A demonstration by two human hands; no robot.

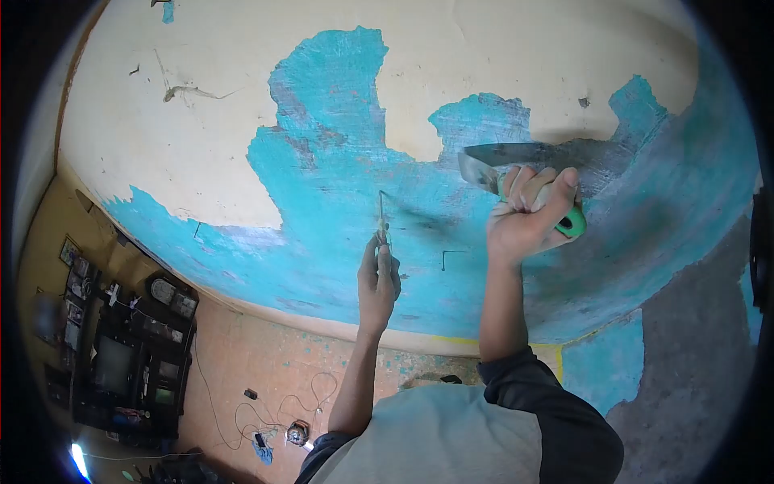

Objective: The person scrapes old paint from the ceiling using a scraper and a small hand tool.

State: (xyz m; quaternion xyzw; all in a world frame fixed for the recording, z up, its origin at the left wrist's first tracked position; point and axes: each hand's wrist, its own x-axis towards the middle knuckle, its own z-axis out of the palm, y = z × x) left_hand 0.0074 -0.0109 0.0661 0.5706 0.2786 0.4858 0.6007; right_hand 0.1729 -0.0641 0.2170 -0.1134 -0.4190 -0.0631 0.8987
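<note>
My right hand is closed round the green handle of a broad-bladed scraper. Its dark metal blade lies close over the painted wall, with the long edge turned up towards the cream layer. Lower and to the left, my left hand pinches a thin rod-like piece with a bent upper tip, held upright in front of the turquoise surface. I cannot tell its kind. Between the two hands, a small L-shaped hook stands out from the wall.
Cream coating with ragged edges covers the upper wall, turquoise below. A grey bare patch is at the right. On the reddish floor lie cables, a round metallic object and paint flakes. A dark cabinet with a television stands left.
</note>
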